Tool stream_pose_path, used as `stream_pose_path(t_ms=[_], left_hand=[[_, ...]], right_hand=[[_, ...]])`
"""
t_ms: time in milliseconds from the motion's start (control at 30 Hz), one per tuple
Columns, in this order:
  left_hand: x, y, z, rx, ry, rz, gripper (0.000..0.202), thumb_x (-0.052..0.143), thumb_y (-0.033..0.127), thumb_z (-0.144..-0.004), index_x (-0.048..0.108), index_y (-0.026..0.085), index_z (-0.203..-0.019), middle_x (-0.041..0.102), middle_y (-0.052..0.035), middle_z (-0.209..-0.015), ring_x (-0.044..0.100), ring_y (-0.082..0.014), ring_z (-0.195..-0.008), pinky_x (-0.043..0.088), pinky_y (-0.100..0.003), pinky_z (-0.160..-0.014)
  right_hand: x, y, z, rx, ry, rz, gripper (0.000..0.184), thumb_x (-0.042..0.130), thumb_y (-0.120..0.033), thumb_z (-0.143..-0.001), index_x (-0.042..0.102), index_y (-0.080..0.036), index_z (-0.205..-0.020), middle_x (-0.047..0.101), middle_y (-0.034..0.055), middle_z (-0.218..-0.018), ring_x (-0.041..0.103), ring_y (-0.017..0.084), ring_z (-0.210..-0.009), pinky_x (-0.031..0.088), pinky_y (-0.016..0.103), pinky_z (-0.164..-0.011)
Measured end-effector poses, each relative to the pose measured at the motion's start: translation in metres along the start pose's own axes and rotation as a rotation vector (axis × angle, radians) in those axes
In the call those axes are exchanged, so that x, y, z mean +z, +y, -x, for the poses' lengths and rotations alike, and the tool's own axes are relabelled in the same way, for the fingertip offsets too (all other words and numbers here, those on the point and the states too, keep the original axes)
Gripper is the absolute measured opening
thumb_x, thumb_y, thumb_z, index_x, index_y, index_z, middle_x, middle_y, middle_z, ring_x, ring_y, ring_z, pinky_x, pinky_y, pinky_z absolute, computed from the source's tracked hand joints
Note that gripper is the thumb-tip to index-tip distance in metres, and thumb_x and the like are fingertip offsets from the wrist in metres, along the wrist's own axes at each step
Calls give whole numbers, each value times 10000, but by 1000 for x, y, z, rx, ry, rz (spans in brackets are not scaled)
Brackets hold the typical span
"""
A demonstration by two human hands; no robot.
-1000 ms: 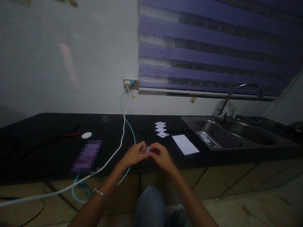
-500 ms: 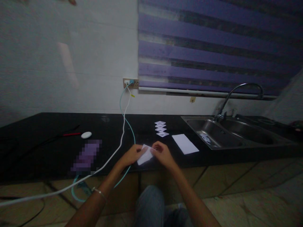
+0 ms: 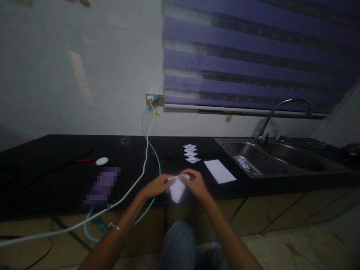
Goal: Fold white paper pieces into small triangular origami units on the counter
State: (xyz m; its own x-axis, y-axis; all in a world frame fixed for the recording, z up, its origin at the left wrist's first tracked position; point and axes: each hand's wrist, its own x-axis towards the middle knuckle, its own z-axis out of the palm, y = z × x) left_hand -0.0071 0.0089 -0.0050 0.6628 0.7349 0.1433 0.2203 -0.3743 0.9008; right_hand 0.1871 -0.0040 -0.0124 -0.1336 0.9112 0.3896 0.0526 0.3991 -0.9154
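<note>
Gripping a white paper piece between them, the left hand and the right hand meet at the near edge of the black bench. The fingers of both hands are pinched shut on its upper edge. The paper piece hangs point-down over the bench edge, with nothing under its lower tip.

Just left of the left hand, a white cable and a teal cable cross the bench and run up to a wall outlet. Farther back, a row of small folded papers lies beside a flat white sheet. A steel sink with a faucet sits to the far right. A white oval object lies to the far left.

Hazards, as judged:
- Uneven pull from the two pinches is likely to tear or skew the paper piece, because its lower part is unsupported.
- The light is dim, so misaligned edges may go unnoticed.
- A sweep of the left wrist can snag the cables and drag them across the folded papers.
- A loosened pinch drops the paper piece off the bench edge to the floor.
</note>
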Motion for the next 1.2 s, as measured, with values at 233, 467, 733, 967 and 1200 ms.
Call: stream_pose_path(t_ms=[233, 467, 733, 967, 1200], left_hand=[[-1, 1, -1, -16, 82, -6, 507, 375, 555, -888, 542, 134, -658, 431, 42, -511, 370, -84, -473, 299, -210, -507], [-1, 6, 0, -33, 142, -26, 499, 439, 540, -862, 515, 139, -576, 434, 40, -490, 370, -81, -464, 285, -211, -504], [-3, -2, 0, -7, -30, -50, 516, 464, 525, -852, 540, 130, -529, 479, 22, -495, 400, -88, -479, 303, -220, -533], [-3, -3, -3, -3, 40, -117, 556, 411, 551, -871, 535, 135, -524, 471, 19, -484, 395, -89, -468, 286, -216, -511], [-3, -1, -4, -18, 99, -99, 590, 384, 578, -873, 548, 134, -521, 520, 2, -463, 426, -89, -440, 303, -212, -497]], right_hand=[[-2, -3, 2, 63, 56, -77, 236, 704, -324, -706, 681, -169, -884, 686, 59, -879, 634, 212, -812, 504, 318, -729], [-3, 3, 3, 132, 203, -108, 331, 685, -334, -722, 664, -164, -1006, 688, 75, -855, 650, 204, -747, 512, 303, -639], [1, 4, 2, 69, 187, 3, 265, 659, -298, -745, 698, -156, -965, 694, 102, -955, 638, 226, -880, 501, 374, -809], [1, 4, 2, -79, 183, 67, 388, 633, -267, -760, 634, -221, -1145, 592, 83, -1128, 593, 188, -924, 510, 320, -790], [7, -4, 8, -148, 120, 188, 424, 565, -261, -830, 559, -236, -1254, 543, 89, -1284, 507, 231, -1167, 429, 389, -964]])
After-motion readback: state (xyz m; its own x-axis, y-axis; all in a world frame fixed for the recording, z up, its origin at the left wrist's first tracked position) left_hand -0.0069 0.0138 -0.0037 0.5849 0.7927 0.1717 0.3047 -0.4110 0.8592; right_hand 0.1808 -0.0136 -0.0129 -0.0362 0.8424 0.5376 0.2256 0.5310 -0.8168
